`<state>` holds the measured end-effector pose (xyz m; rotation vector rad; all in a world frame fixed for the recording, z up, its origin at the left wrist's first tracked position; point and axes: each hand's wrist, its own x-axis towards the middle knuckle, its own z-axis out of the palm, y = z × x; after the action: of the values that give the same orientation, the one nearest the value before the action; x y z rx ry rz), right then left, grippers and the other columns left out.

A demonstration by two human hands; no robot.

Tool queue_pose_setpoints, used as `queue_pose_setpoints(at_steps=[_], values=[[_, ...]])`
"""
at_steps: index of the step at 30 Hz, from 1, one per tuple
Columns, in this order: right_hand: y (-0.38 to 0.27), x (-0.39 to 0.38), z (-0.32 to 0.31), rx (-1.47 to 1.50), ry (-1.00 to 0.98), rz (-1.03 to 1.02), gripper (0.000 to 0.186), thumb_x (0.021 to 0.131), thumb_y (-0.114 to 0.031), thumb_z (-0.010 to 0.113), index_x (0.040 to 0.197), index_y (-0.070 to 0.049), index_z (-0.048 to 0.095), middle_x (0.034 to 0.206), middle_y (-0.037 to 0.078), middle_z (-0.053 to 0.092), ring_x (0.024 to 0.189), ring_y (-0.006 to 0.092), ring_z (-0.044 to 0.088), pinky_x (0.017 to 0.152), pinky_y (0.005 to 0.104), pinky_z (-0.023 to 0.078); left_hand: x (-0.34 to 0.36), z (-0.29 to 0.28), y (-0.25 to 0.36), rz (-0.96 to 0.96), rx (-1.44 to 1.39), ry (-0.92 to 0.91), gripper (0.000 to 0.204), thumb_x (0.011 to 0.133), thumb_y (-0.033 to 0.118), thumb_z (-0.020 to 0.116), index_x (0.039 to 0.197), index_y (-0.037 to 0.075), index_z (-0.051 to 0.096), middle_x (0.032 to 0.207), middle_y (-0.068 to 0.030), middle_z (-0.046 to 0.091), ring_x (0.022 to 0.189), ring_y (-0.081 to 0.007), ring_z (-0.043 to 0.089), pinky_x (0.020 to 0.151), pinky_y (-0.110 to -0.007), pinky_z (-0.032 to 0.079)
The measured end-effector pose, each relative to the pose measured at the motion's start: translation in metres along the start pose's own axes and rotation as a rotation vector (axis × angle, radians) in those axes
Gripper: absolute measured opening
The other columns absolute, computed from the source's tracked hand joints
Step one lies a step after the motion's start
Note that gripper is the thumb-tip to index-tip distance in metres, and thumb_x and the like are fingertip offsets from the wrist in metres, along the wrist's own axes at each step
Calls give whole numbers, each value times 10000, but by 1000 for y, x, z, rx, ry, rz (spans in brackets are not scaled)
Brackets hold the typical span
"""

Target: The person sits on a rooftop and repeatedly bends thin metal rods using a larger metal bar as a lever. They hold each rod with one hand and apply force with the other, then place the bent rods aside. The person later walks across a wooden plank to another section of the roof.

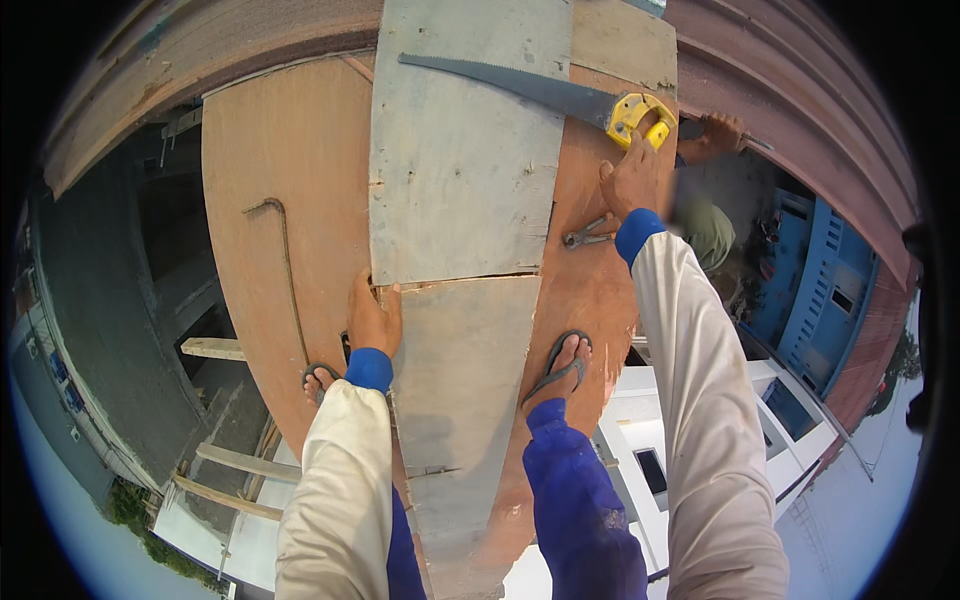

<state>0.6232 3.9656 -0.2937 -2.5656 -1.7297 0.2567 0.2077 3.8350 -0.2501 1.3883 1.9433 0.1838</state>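
My left hand (374, 318) is at the seam between two grey plywood panels. Its thumb lies over the corner of the nearer plywood panel (465, 345), and its fingers are along the left edge, partly hidden. The farther plywood panel (465, 170) runs up to the top of the view. My right hand (632, 182) reaches forward, fingers stretched out and thumb apart, fingertips against the yellow handle of a handsaw (545, 93). The saw's blade points left across the farther panel. Below my right hand, metal pincers (588, 236) lie on the orange-brown plywood (600, 185).
A bent metal rod (288, 270) lies on the left sheet by my sandalled foot (320, 380). My other foot (562, 368) stands on the right. Sheet edges drop away on both sides. Another person's hand (722, 132) and green headwear (706, 235) show below the corrugated roofing (810, 110).
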Motion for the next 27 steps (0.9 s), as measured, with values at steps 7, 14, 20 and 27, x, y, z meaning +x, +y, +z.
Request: queue_pose_setpoints(at_steps=[7,14,20,27], values=[[18,28,-6,-66,-219,-88,718,914,-225,648,1546,-117,324,1401,161,563,1285,418,510,1054,569,410,11,0,2,-132,-33,-27,417,951,170,684,1299,-11,543,1238,-233,622,1151,-398,593,992,-452,469],[18,-53,-28,15,59,-12,511,990,-274,615,1452,-99,486,1276,173,640,1200,371,579,1015,487,456,23,-1,10,-153,66,-65,396,915,107,714,1252,-17,547,1236,-242,619,1164,-412,585,997,-452,465],[21,-104,-32,-2,150,322,485,985,-324,630,1397,-81,548,1282,147,646,1216,372,572,1008,508,451,33,-9,15,-153,160,-159,439,905,94,716,1279,-24,519,1257,-265,606,1204,-433,565,1014,-470,458],[-4,-114,-2,85,-117,408,542,916,-233,701,1408,-91,524,1303,181,619,1232,359,567,1013,499,449,33,-9,16,-131,164,-176,458,894,91,727,1276,-40,512,1260,-289,601,1204,-444,564,1018,-472,459]])
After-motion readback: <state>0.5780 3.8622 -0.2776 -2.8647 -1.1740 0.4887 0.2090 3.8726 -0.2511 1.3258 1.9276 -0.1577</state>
